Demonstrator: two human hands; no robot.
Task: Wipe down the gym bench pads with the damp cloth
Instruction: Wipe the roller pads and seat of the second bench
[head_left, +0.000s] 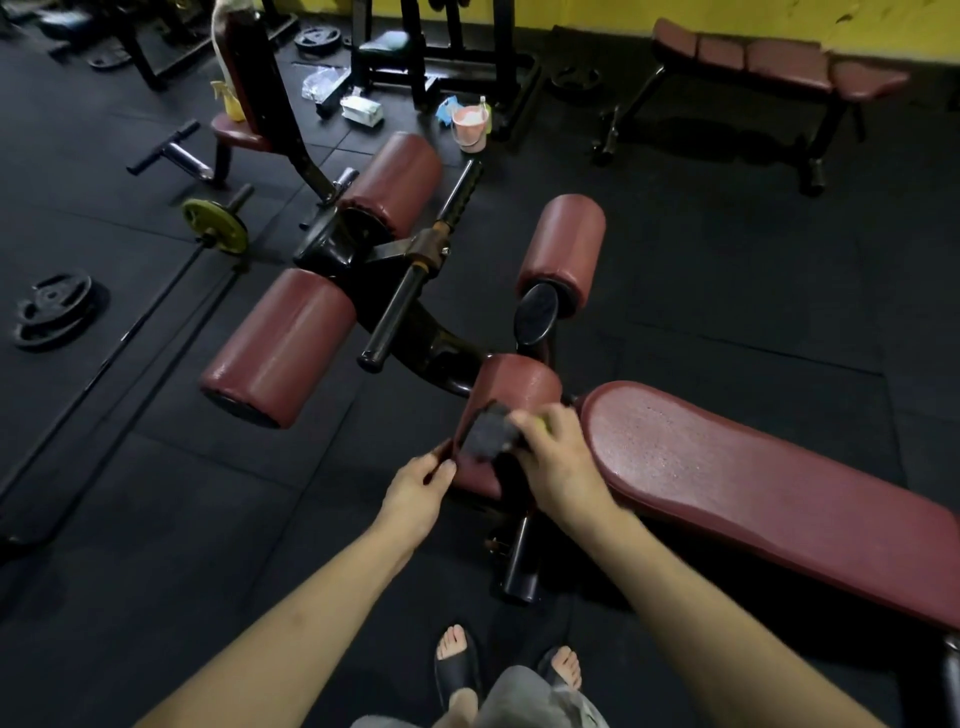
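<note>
The near maroon roller pad (519, 384) sits at the end of the long maroon bench pad (727, 478), which looks wet and speckled. My right hand (561, 457) presses a dark grey cloth (483, 434) against the roller's near end; a yellow-green bit shows under its fingers. To its left, my left hand (415, 493) pinches a loose maroon edge of the roller's cover. Three more roller pads sit on the black frame, to the left (280, 343), at the far side (395, 182) and to the right (566, 249).
A pink bucket (470, 127) stands on the black rubber floor beyond the rollers. A barbell with a yellow plate (215, 226) and loose black plates (52, 309) lie to the left. Another maroon bench (769, 65) stands by the yellow wall. My feet in black slides (457, 660) are below.
</note>
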